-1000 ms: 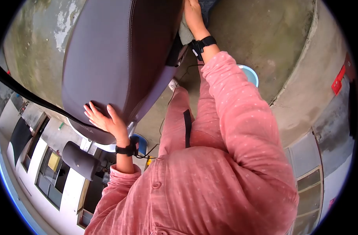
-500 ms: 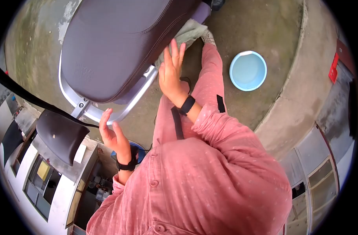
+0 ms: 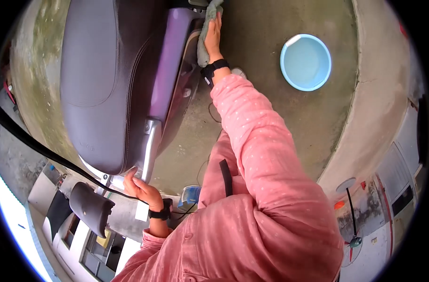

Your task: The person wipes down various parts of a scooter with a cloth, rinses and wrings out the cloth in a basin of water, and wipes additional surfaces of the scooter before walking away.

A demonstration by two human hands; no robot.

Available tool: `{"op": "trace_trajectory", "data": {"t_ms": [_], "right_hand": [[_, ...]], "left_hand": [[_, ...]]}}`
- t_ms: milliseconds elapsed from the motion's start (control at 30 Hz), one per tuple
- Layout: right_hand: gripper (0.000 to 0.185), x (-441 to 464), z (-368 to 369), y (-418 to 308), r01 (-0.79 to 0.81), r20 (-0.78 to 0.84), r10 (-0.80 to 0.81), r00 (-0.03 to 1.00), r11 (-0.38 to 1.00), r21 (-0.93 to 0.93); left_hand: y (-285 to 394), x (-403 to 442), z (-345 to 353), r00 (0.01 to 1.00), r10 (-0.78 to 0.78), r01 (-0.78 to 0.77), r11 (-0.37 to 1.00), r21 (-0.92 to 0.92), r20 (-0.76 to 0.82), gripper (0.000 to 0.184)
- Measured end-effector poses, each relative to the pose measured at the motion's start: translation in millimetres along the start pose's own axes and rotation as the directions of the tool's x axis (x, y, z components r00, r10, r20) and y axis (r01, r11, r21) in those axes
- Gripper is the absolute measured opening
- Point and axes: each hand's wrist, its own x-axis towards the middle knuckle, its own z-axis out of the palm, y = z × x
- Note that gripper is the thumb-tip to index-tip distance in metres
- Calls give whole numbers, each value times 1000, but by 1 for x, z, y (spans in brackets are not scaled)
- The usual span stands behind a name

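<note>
My right hand (image 3: 213, 40) presses a grey-green cloth (image 3: 203, 44) against the side of a scooter's purple body panel (image 3: 170, 66), its fingers extended along the cloth. The dark brown seat (image 3: 92, 84) lies to the left of the panel. At the seat's rear end, my left hand (image 3: 141, 190) touches the silver grab rail (image 3: 151, 152); its fingers are partly bent, and whether they grip the rail is unclear. A black band is on each wrist.
A light blue basin (image 3: 306, 63) holding water stands on the concrete floor (image 3: 266, 108) at the right. Behind the seat is a brown backrest (image 3: 90, 207). A blue container (image 3: 190, 195) is near my left wrist. A dark cable crosses the lower left.
My right hand has moved with the cloth from beside the seat's rear, forward along the scooter's side. My left hand, raised off the scooter half a second ago, is now at the rail.
</note>
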Motion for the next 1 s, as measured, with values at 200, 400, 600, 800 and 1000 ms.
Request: {"op": "trace_trajectory", "data": {"t_ms": [200,400,600,800,1000], "right_hand": [[51,-185,19,-8,-403,-95,416,904,906,131],[53,-227,26,-105,-615,-4,620,785,780,118],[40,-8,6,-120,154,8,-153,988,988,-34],[24,73,11,21,3,-125,-42,991,956,-295],[32,72,21,-86,193,96,-195,976,981,29]], "left_hand": [[-17,-2,-7,995,-28,28,1000,-1,97,31],[-20,-1,-14,972,-103,87,993,81,213,39],[-24,-1,-17,969,-107,94,993,66,222,39],[-31,-1,-19,949,-164,166,986,15,269,38],[-21,-1,-23,935,-214,193,976,100,282,39]]}}
